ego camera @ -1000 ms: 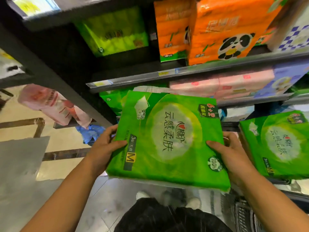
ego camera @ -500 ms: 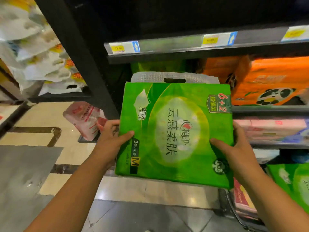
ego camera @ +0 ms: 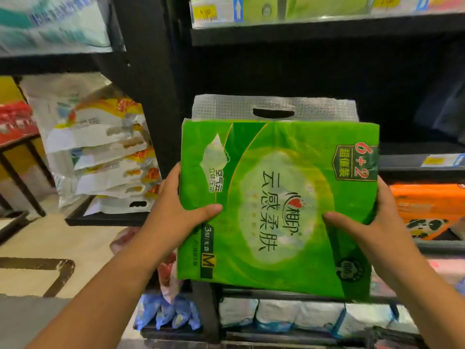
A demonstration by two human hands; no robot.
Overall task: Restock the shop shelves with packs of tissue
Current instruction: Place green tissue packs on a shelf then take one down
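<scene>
A green pack of tissue (ego camera: 276, 205) with a clear plastic carry handle on top is held upright in front of a dark, open shelf bay (ego camera: 314, 79). My left hand (ego camera: 178, 212) grips its left edge, thumb across the front. My right hand (ego camera: 375, 227) grips its right edge the same way. The pack hides most of what lies on the shelf behind it.
A black shelf upright (ego camera: 148, 91) stands just left of the pack. White and yellow bags (ego camera: 100, 147) are stacked on the left rack. An orange panda pack (ego camera: 427, 210) sits on the right. Blue and white packs (ego camera: 289, 316) fill the bottom shelf.
Both hands have lifted the green pack upward, from near the lower shelves to the level of the dark shelf bay. The orange packs now sit lower in view.
</scene>
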